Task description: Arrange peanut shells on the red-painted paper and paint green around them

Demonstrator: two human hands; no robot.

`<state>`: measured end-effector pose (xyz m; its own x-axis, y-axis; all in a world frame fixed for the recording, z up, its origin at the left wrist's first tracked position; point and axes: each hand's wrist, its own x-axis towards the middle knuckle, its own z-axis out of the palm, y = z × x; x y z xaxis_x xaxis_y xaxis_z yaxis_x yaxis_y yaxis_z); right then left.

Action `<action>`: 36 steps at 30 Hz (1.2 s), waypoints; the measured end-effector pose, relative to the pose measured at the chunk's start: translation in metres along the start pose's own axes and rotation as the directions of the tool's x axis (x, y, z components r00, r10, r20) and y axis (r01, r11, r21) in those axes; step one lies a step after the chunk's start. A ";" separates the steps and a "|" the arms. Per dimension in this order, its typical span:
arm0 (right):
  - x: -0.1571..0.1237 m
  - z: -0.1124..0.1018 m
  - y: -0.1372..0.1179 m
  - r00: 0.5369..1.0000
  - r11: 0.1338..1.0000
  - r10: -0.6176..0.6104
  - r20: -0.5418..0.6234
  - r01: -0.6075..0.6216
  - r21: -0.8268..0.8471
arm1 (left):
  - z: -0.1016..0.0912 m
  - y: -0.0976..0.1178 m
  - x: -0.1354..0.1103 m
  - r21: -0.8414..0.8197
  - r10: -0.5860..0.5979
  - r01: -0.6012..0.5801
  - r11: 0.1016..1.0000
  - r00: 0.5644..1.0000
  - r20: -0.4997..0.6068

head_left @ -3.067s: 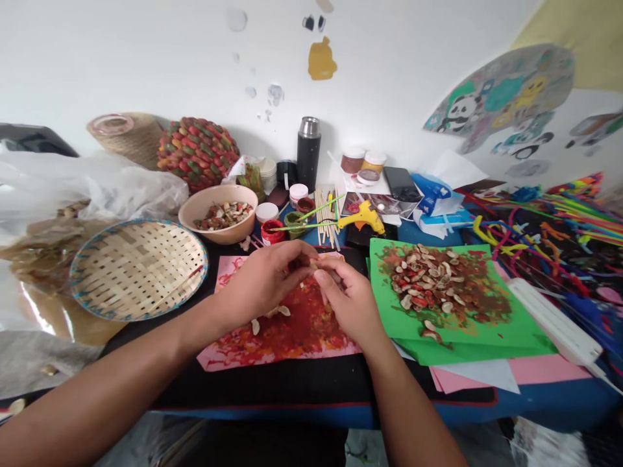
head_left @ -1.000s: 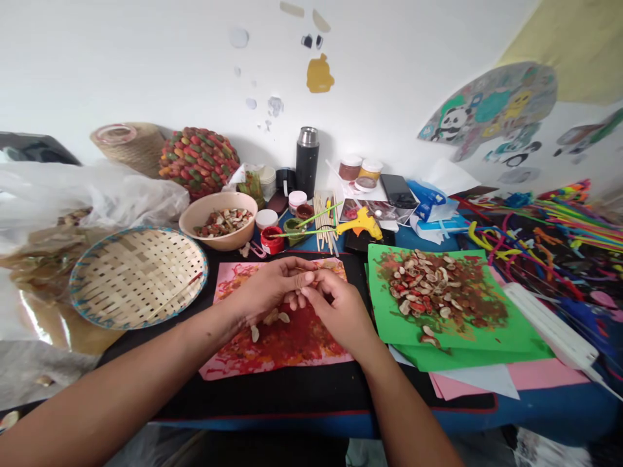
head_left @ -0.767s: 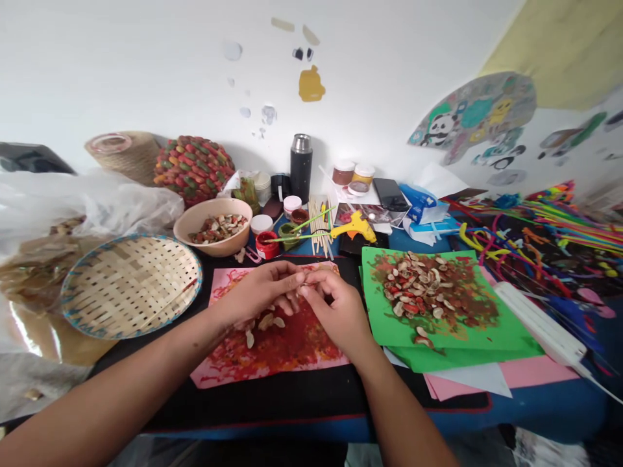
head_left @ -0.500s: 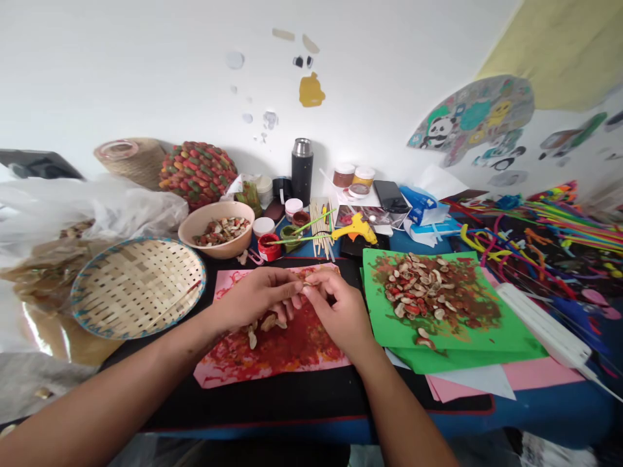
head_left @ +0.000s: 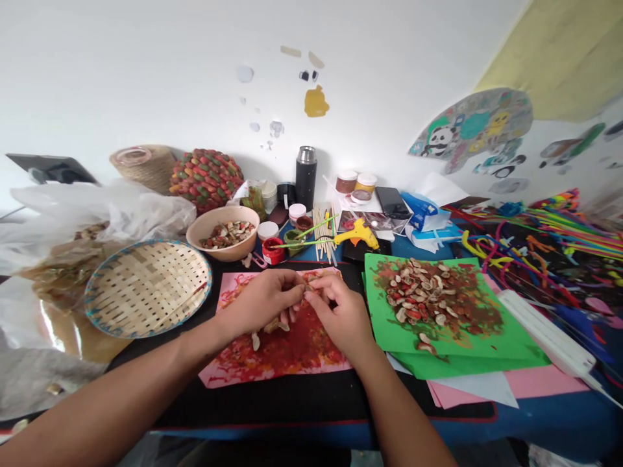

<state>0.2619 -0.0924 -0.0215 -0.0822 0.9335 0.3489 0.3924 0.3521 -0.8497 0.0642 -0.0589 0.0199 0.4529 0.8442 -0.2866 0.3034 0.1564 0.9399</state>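
Observation:
Above a paint-smeared pink sheet (head_left: 302,355), my left hand (head_left: 267,299) and my right hand (head_left: 344,314) meet fingertip to fingertip. Both are closed in a pinch on one small peanut shell (head_left: 307,290), mostly hidden by the fingers. Under my left hand, a few loose peanut shells (head_left: 256,341) lie on the sheet. To the right, a green sheet (head_left: 389,340) stained brown and red carries a heap of shell halves (head_left: 423,292), some with red insides.
A woven basket tray (head_left: 146,285) with a thin brush on it and a bowl (head_left: 199,243) of shells stand left. Behind are open paint jars (head_left: 274,251), sticks (head_left: 322,230), a yellow glue gun (head_left: 360,235) and a black flask (head_left: 305,178). A white power strip (head_left: 545,331) lies right.
The view has shifted slightly, so the background sits a little lower and further right. My hands stay together over the pink sheet, with only a small shift of the fingers around the shell.

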 end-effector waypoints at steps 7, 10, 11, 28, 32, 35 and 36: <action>0.001 0.002 0.000 0.997 0.975 0.060 -0.046 -0.048 0.219 | 0.003 0.003 0.000 -0.132 0.017 -0.015 0.991 1.000 0.017; 0.002 0.001 -0.004 0.989 0.913 0.146 -0.022 -0.126 0.388 | -0.005 0.009 0.001 -0.167 0.032 -0.035 0.985 0.999 -0.018; 0.002 0.000 -0.005 0.985 0.885 0.173 -0.004 -0.154 0.439 | -0.010 0.011 0.003 -0.144 0.040 -0.046 0.989 0.998 -0.047; 0.005 -0.005 -0.009 0.982 0.804 0.187 0.020 -0.164 0.571 | 0.006 0.014 0.001 -0.585 0.034 0.021 0.811 0.996 0.083; 0.005 -0.003 -0.007 0.990 0.865 0.137 -0.034 -0.103 0.491 | 0.007 0.009 0.005 -0.625 0.010 0.024 0.780 0.999 0.051; 0.005 -0.003 -0.008 0.990 0.877 0.138 -0.028 -0.109 0.467 | 0.009 0.007 0.005 -0.631 0.005 0.014 0.776 1.000 0.029; 0.005 -0.004 -0.009 0.989 0.872 0.148 -0.015 -0.123 0.475 | 0.009 0.007 0.005 -0.632 0.007 0.008 0.775 1.000 0.021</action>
<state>0.2616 -0.0915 -0.0105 -0.0094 0.9743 0.2251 -0.0826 0.2236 -0.9712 0.0765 -0.0582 0.0229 0.4730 0.8342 -0.2837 -0.2915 0.4520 0.8430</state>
